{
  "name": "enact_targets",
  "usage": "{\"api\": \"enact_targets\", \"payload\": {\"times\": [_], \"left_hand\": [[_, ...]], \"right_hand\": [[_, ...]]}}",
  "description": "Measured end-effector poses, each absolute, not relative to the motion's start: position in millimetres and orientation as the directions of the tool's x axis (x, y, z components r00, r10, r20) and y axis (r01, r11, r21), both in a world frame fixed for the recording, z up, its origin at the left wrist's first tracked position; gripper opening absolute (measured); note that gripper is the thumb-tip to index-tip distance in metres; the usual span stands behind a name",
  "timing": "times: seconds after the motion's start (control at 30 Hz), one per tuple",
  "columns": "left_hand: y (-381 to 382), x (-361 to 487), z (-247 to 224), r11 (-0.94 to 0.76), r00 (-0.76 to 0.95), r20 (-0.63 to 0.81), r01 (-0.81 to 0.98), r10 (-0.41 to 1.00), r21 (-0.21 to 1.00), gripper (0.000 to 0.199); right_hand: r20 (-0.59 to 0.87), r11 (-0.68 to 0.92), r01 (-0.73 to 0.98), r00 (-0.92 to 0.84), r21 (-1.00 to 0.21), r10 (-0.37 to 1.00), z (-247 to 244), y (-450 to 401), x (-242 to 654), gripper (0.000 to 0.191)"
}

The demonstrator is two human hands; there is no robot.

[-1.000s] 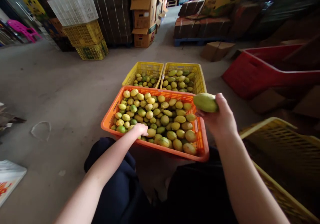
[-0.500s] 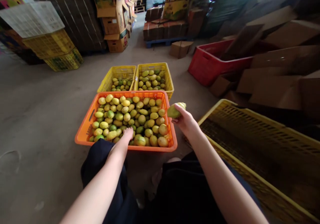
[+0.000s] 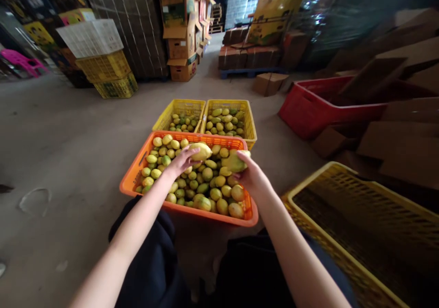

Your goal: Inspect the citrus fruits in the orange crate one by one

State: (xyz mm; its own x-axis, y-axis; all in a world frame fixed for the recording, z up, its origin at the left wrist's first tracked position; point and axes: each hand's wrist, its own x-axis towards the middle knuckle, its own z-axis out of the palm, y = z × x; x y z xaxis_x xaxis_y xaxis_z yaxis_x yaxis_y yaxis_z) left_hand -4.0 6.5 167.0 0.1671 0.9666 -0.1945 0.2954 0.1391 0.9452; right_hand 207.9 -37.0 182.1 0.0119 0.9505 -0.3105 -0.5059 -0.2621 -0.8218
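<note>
My left hand (image 3: 185, 160) is closed around a yellow oval fruit (image 3: 201, 152), held just above the orange crate (image 3: 133, 176). My right hand (image 3: 252, 170) grips a yellow-green fruit (image 3: 233, 162) over the crate's right side, its fingers partly hidden behind the fruit. The two held fruits are a short way apart. Below them, many similar yellow and green oval fruits (image 3: 207, 174) fill the orange crate, which stands in front of my knees.
Two yellow crates (image 3: 253, 116) of fruit stand behind the orange one. At my right lies a large yellow crate (image 3: 295, 190), with a red crate (image 3: 298, 111) and loose cardboard (image 3: 387, 145) beyond. Stacked crates (image 3: 103, 65) and boxes (image 3: 181, 48) stand further back.
My left hand has risen from the pile with a fruit in it. My right hand has brought its fruit in over the orange crate's right side. The view has shifted left.
</note>
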Motion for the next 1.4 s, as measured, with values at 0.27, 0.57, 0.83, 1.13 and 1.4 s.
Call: {"api": "enact_targets", "payload": {"times": [0.27,0.57,0.83,1.13,1.4], "left_hand": [[-25,1,210,0.361,0.217,-0.298,-0.698,0.93,0.619,0.033],[-23,-2,230,0.267,0.161,-0.325,-0.911,0.932,0.315,0.035],[-20,20,228,-0.013,-0.193,-0.297,-0.857,0.935,0.516,0.026],[-25,23,212,-0.291,-0.286,0.119,-0.698,0.951,0.654,0.053],[-24,19,214,-0.323,-0.269,0.184,-0.7,0.945,0.637,0.046]], "right_hand": [[-0.284,-0.259,-0.616,-0.06,-0.744,0.957,218,-45,160,0.029],[-0.226,-0.18,-0.681,-0.022,-0.71,0.974,231,-23,140,0.025],[-0.166,0.031,-0.632,0.249,-0.774,0.954,225,-21,107,0.028],[0.359,0.452,-0.086,0.484,-0.888,0.798,220,-33,94,0.039],[0.431,0.508,-0.062,0.446,-0.859,0.785,220,-38,95,0.038]]}}
